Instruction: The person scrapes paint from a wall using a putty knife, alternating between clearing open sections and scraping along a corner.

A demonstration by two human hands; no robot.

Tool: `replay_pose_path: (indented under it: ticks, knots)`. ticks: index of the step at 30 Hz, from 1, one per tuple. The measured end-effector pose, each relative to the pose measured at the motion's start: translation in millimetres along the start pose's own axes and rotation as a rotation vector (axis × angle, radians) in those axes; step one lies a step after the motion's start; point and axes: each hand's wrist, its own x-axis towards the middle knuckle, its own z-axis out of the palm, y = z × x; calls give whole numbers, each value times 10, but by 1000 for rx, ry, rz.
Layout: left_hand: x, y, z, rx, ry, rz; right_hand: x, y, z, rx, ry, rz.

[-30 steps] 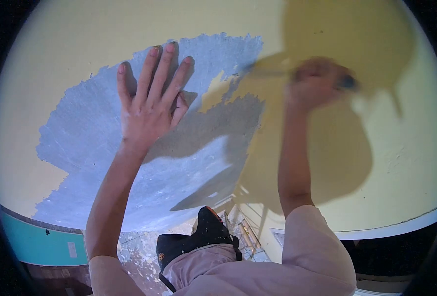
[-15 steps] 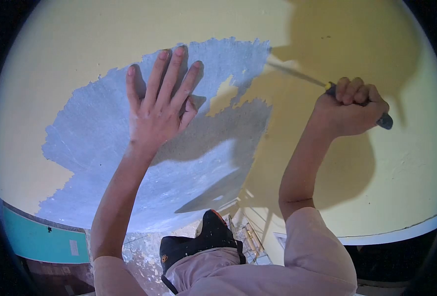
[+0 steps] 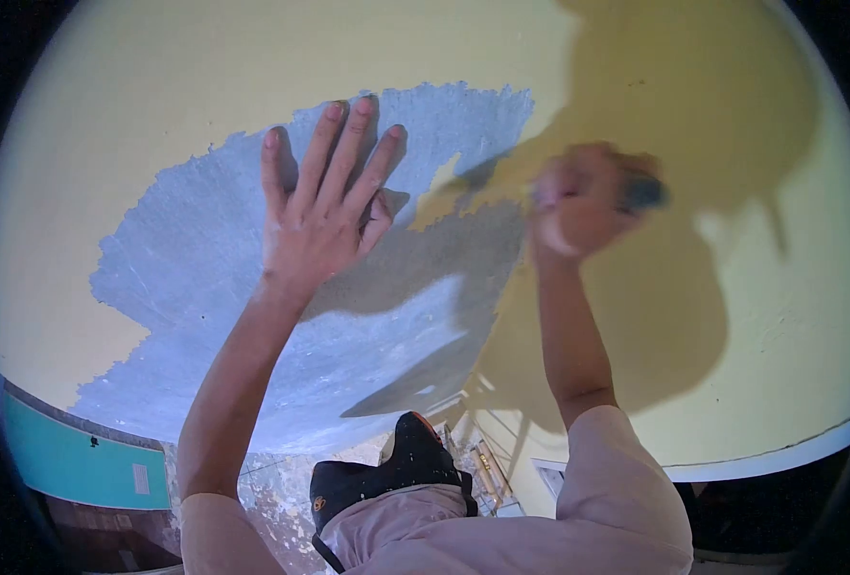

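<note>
My left hand (image 3: 319, 225) lies flat with spread fingers on the grey bare patch (image 3: 195, 259) of the wall, its fingertips near the patch's upper edge. My right hand (image 3: 583, 206), smeared by motion, is wrapped round the dark handle (image 3: 643, 193) of a tool, at the right of the patch. The tool's blade cannot be made out. Yellow paint (image 3: 444, 187) with a ragged edge reaches into the grey patch between my two hands.
Yellow wall (image 3: 770, 316) surrounds the patch, with large shadows at the right. Below are a black bag-like item (image 3: 386, 479) at my waist, a ladder-like object (image 3: 490, 471) and a speckled floor. A turquoise panel (image 3: 80, 455) stands at lower left.
My right hand has moved left, towards the grey patch, with the tool. The thin blade seen before is now blurred or hidden. My left hand stays on the wall.
</note>
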Motion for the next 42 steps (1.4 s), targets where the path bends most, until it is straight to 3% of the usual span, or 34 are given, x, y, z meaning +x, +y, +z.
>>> replay_pose_path:
  ticks: [2, 3, 7, 9, 12, 14, 16, 18, 20, 21, 22, 24, 28, 30, 31, 34, 35, 37, 38, 40, 42]
  knots:
    - [12, -1, -13, 1, -6, -1, 194, -403, -40, 283, 43, 5]
    - [3, -2, -22, -8, -12, -1, 297, -448, -33, 384, 122, -155]
    - [20, -16, -12, -10, -2, 4, 7, -107, 218, 144, 16, -211]
    - [-4, -10, -14, -22, -10, 3, 44, -282, 225, -23, 150, -184]
    - [1, -3, -23, -18, -22, -1, 185, -638, 201, 223, 277, -225]
    - [1, -4, -24, -15, -25, -1, -85, -270, 241, 246, 183, -149]
    - [7, -10, -30, -5, -18, 10, -381, -37, 388, -173, -72, -122]
    - [0, -5, -4, -10, -4, 4, -349, -204, 388, -84, -16, -171]
    - [6, -11, -1, -17, -7, 1, -132, -574, 279, 234, 65, -123]
    - [-1, -3, -9, -31, -10, -2, -29, -441, 22, 450, -218, -174]
    - [-9, 3, -19, -37, -17, -3, -131, -117, -37, 443, -217, -169]
    - [2, -11, -35, -15, -35, 2, -352, 446, -6, 116, -159, -125]
    - [-3, -11, 8, -18, 10, -4, -365, -196, 73, 399, -272, 76]
    - [-3, -13, -15, -22, -6, 6, -294, -431, 120, 543, -274, -160]
    - [-9, -11, -18, -24, -12, 5, -349, -362, 88, 541, -273, -155]
    - [19, -35, -18, -12, -10, 7, -590, 38, -27, -228, -383, -394]
    - [9, -24, -11, -14, 0, 6, -546, -77, 7, -225, -388, -391]
    - [3, -32, 9, -16, 5, 7, -419, -408, 88, 436, -390, -174]
    - [0, -37, 8, -13, 4, 11, -416, -331, 60, 431, -387, -165]
    - [-15, -18, -15, -15, 1, 19, -408, -89, -32, -408, -539, -706]
    - [0, -20, -28, -4, -12, 12, -464, -35, -124, -389, -530, -627]
